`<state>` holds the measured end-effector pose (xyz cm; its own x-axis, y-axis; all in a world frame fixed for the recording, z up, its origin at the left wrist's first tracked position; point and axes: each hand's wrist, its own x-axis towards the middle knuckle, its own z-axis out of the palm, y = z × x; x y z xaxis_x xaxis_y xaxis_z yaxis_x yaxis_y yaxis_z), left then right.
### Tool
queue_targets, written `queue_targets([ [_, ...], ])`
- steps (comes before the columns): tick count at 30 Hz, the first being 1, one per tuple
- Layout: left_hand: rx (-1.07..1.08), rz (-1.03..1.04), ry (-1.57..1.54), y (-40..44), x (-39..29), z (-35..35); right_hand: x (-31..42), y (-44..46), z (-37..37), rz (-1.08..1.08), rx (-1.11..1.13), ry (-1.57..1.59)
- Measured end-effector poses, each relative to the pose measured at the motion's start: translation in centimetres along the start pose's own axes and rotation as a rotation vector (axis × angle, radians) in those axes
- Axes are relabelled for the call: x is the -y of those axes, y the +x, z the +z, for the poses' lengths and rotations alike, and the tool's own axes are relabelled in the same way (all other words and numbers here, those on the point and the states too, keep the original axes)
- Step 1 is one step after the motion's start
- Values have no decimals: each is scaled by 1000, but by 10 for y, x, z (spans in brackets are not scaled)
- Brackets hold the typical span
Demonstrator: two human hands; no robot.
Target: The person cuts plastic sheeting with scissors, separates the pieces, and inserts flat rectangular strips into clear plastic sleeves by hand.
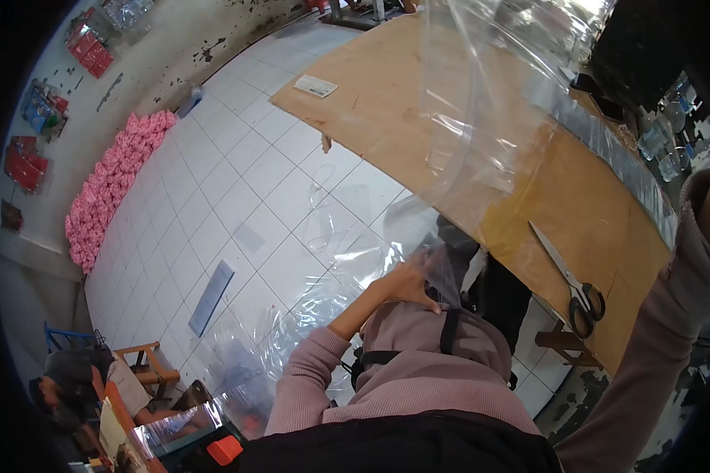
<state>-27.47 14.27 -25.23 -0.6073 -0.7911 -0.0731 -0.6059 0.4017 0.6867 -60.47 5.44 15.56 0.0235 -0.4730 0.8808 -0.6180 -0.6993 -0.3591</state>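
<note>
Table (pixel 355 71): brown, with scissors (pixel 564 276) on it.
Clear plastic (pixel 481 134): on the table and down by the left hand.
Left hand (pixel 410 285): fingers bent, holding the clear plastic above the lap.
Right hand: out of sight, so I can't tell if it is open or closed.
Floor (pixel 237 142): white tiles, a pink pile (pixel 114 185) by the wall (pixel 166 59).
White card (pixel 316 86): on the table, print too small to read.

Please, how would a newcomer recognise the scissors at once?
Find the large brown table, then the yellow patch on its top. Beside that patch lie the scissors, set apart from the clear plastic sheet by black handles and pointed metal blades.
</note>
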Motion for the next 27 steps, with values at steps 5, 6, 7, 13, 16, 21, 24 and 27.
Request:
queue_targets([
  [5,-18,-138,283,14,-26,31,8,-5,16,3,-6,45],
  [6,-70,-151,315,21,-30,42,16,-5,26,-11,-14,61],
  [7,-120,-163,344,29,-33,54,21,-1,35,-23,-19,73],
  [13,-374,-66,453,57,9,75,82,26,115,-123,-87,257],
  [16,-485,-209,26,52,40,46,132,26,165,-169,-164,412],
  [21,-911,-372,-309,-31,116,33,191,-24,248,-143,-201,671],
  [24,-1037,-548,-566,-87,127,33,200,-123,293,96,-135,849],
  [27,-1113,-680,-822,-112,133,46,188,-233,327,263,422,898],
])
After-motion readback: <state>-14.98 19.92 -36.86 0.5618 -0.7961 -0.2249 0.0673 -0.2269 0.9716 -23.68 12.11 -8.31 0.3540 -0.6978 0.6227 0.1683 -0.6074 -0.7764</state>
